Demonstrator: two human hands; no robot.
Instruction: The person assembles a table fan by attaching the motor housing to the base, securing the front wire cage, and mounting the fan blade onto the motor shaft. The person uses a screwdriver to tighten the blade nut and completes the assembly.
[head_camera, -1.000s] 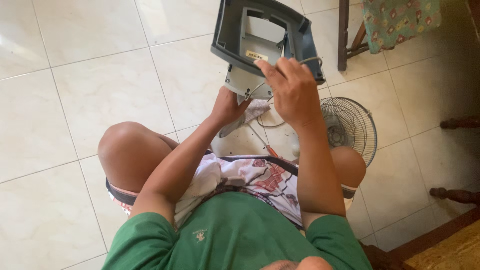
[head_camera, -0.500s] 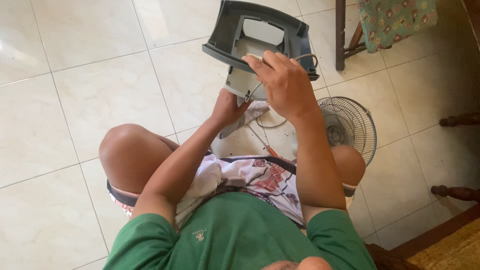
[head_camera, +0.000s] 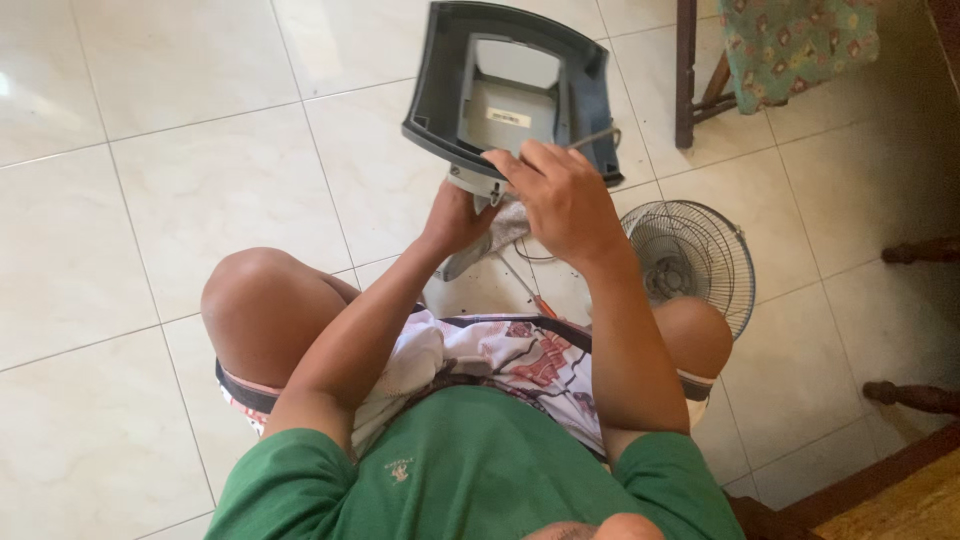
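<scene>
Two hands are working on a grey fan base (head_camera: 510, 85), seen from the head view. The base is being held up off the floor (head_camera: 180, 170), underside facing the camera, tilted, above the person's knees. The left hand (head_camera: 455, 215) is gripping the base's lower neck from below, fingers wrapped and closed on it. The right hand (head_camera: 560, 200) is lying over the base's lower edge, fingers curled and pressed together on a thin grey cord (head_camera: 597, 135) that is running up along the base's right side. A fan grille (head_camera: 700, 265) is lying flat on the floor just right of the right forearm. A screwdriver (head_camera: 530, 292) with an orange handle is lying on the floor under the hands. A chair (head_camera: 760, 50) with patterned cloth is standing at the top right, well apart from the base.
</scene>
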